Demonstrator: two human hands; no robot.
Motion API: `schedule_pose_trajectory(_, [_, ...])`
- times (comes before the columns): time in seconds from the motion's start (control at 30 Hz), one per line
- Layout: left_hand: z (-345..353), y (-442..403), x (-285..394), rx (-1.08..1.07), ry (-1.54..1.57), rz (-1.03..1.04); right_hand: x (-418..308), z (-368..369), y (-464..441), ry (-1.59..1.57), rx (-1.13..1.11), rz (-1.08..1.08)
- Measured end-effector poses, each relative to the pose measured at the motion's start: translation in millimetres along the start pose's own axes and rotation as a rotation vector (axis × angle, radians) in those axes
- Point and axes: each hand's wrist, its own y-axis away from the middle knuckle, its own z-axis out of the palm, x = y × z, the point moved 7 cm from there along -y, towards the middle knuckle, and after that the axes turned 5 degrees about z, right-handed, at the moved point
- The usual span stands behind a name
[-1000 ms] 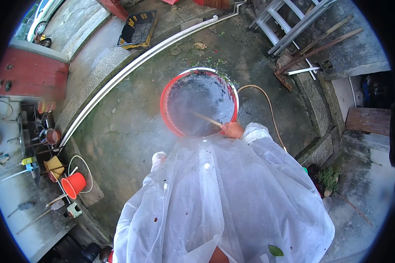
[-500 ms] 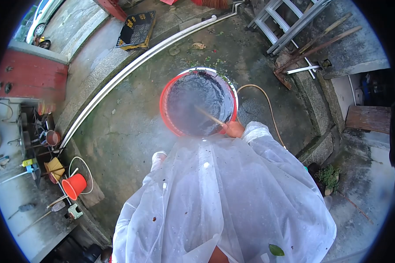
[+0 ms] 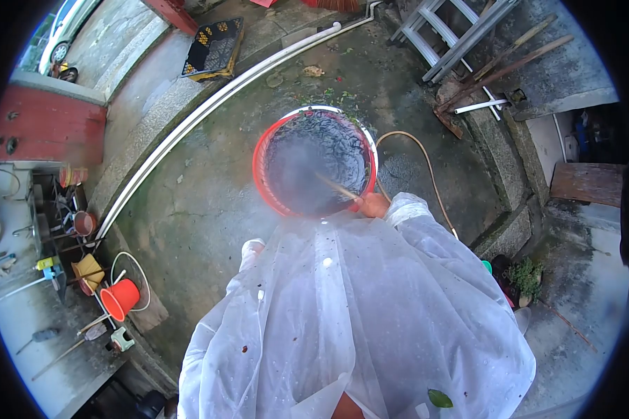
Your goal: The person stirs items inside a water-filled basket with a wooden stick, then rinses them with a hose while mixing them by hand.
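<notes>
A round red basket point(image 3: 261, 167) sits inside a white-rimmed tub point(image 3: 375, 150) on the wet concrete, with dark, rippled water in it. My right hand point(image 3: 374, 205) is at the near right rim, closed around a wooden stick point(image 3: 337, 186). The stick's far end goes down into the water, and a grey blur over the middle hides its tip. Of my left hand point(image 3: 257, 245) only a small part shows past the cuff of the translucent white raincoat point(image 3: 328, 307); its fingers are hidden.
A thin hose point(image 3: 430, 164) curves right of the tub. White pipes point(image 3: 210, 126) run along the left step. At upper right lean an aluminium ladder point(image 3: 444, 42) and wooden poles point(image 3: 510, 66). An orange bucket point(image 3: 121, 299) lies at left, near a black-and-yellow crate point(image 3: 215, 45) further back.
The view has shifted slightly. The water's ripples look different and the grey blur over it has changed shape. My right hand still grips the stick at nearly the same spot.
</notes>
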Motion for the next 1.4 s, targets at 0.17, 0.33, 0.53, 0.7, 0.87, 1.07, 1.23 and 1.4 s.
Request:
schedule_pose_trajectory(0.17, [-6,27,11,0.118,0.040,0.053,-12,-21,17,-0.101,0.068,-0.048])
schedule_pose_trajectory(0.33, [-26,53,30,0.341,0.117,0.206,-5,3,-3,-0.087,0.020,-0.140])
schedule_pose_trajectory(0.53, [-27,49,40,0.191,0.004,0.131,-2,6,-3,0.011,-0.064,-0.062])
schedule_pose_trajectory(0.7, [-19,33,30,0.067,-0.043,0.031,11,21,-14,-0.029,-0.088,-0.050])
schedule_pose_trajectory(0.87, [-23,42,35,0.131,-0.061,0.077,4,14,-8,-0.021,0.044,-0.098])
schedule_pose_trajectory(1.07, [16,-7,-13,0.188,0.131,0.112,5,23,-7,0.030,-0.113,-0.008])
schedule_pose_trajectory(1.23, [30,-27,-30,0.144,0.220,0.093,9,30,-10,0.046,-0.087,0.000])
schedule_pose_trajectory(1.4, [-8,22,20,-0.008,-0.109,0.028,8,25,-5,0.024,-0.110,-0.010])
